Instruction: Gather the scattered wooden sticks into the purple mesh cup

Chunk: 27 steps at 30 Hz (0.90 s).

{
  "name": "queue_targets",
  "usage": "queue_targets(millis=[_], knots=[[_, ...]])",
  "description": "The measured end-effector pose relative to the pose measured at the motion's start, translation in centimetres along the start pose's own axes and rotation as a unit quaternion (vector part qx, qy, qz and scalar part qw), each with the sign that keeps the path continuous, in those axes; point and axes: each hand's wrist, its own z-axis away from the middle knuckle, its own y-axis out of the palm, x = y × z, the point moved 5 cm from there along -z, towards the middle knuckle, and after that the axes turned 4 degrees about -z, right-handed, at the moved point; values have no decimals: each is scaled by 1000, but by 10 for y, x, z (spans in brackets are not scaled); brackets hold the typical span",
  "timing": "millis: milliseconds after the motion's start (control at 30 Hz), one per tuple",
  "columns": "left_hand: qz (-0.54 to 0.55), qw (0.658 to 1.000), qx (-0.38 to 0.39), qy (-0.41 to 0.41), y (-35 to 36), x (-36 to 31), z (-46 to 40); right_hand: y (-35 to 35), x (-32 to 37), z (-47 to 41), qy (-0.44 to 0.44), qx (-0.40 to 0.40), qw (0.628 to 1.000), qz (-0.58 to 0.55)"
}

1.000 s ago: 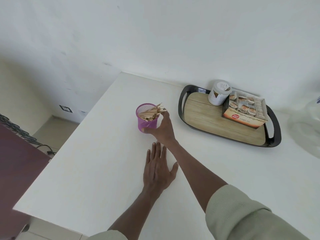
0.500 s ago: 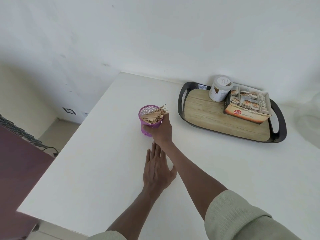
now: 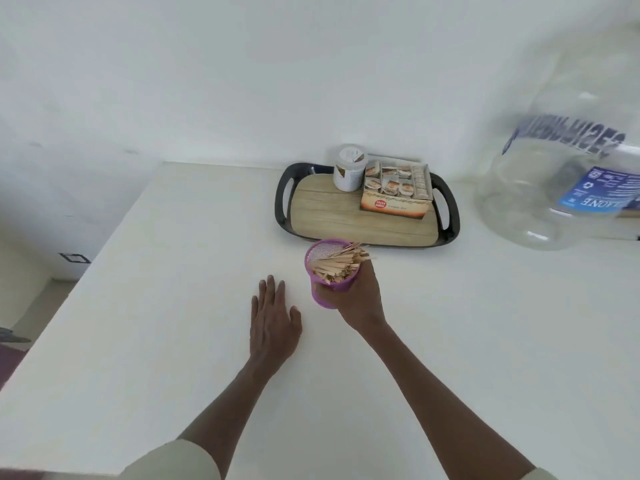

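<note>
One cup (image 3: 323, 292) of sticks (image 3: 341, 263), center frame, gripped in my right hand (image 3: 358, 299); my left hand (image 3: 273, 325) lies flat, released, beside it.

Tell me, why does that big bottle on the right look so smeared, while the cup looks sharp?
Head view: the bottle sits at the frame's edge, its lettering streaked by blur and its shape stretched by the wide lens; the cup in the right hand, the sticks and the tray are crisp; light is soft, shadows faint.
</note>
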Motion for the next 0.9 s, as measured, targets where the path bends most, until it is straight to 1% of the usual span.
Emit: queue_targets(millis=[67,133,167,267,300,400,533,633,733,833,900], knots=[[-12,1000,12,-6,11,-21,1,-34,-13,3,26,-32,999,7],[-43,999,4,-21,18,-29,2,-60,-22,6,47,-66,997,5],[-55,998,-4,-26,20,-30,2,-68,-26,8,52,-66,996,10],[-68,997,-16,-27,25,-26,0,-78,-38,14,59,-25,998,28],[-70,997,-19,-27,26,-26,0,-83,-42,16,66,-29,997,20],[-77,996,-27,-31,28,-26,0,-97,-47,15,88,-75,993,-9],[-77,996,-28,-33,28,-26,0,-95,-48,14,85,-21,996,7],[-72,996,-30,-36,29,-25,0,-100,-46,12,80,-53,995,-11],[-74,996,-32,-35,28,-26,1,-96,-41,11,69,-20,997,12],[-74,996,-33,-36,27,-27,1,-96,-40,10,68,-36,997,-1],[-75,996,-33,-36,26,-28,2,-94,-38,10,60,-18,998,10]])
